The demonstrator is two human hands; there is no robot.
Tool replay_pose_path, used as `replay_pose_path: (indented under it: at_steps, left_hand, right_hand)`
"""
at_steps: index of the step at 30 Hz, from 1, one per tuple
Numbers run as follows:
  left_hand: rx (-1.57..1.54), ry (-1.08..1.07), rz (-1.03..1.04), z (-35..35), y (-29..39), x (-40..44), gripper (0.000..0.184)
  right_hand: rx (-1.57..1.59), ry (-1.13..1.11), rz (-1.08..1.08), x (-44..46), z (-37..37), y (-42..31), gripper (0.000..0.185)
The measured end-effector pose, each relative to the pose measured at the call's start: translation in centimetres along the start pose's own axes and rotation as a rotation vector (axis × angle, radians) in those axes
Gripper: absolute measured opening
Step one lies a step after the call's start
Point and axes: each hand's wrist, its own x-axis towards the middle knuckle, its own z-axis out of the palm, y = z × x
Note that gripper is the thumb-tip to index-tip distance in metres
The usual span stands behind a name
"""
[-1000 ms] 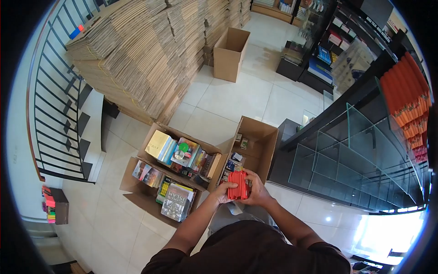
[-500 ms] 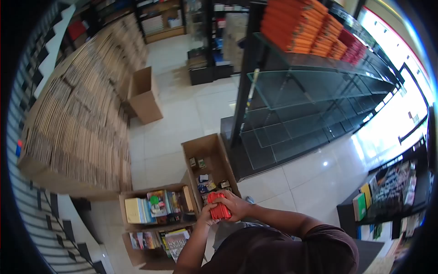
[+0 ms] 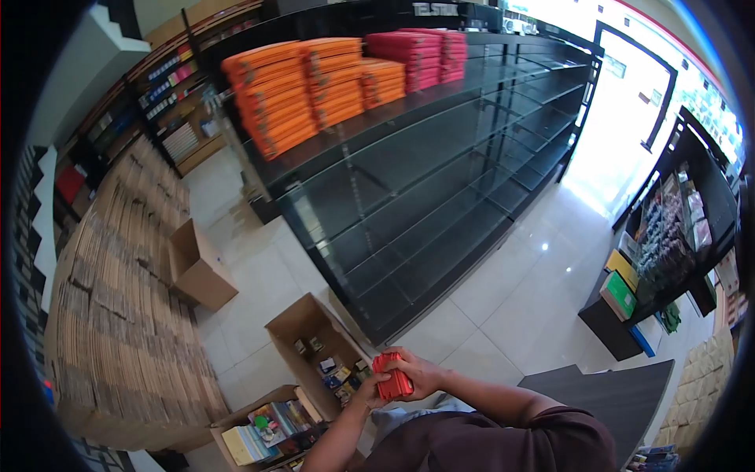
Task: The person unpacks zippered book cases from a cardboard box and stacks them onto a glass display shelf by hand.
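A bundle of small red packs is held between both hands in front of the body. My left hand grips its left side, and my right hand wraps round its right side and top. Just left of the hands, a cardboard box holds several small packets at its bottom. Below that stands another cardboard box with upright books, partly cut off by the left arm.
Orange stacks and pink stacks lie on a dark counter with glass shelves. Flattened cardboard is piled at left beside a tall box. A display rack and dark tabletop are at right.
The view has swung right, towards the counter and doorway, so the boxes appear further left and lower. Both hands keep hold of the red packs.
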Motion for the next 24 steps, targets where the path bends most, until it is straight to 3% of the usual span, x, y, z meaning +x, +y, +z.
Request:
replay_pose_path:
  at_steps: [12,24]
  left_hand:
    - [0.216,-0.089,-0.131,12.4,-7.7,21.2,0.056]
    - [0.231,-0.131,-0.22,20.5,-7.6,34.2,0.05]
  right_hand:
    - [-0.203,0.232,0.109,-16.5,-18.0,2.8,0.069]
    - [-0.333,0.366,0.175,-21.1,-29.1,6.6,0.077]
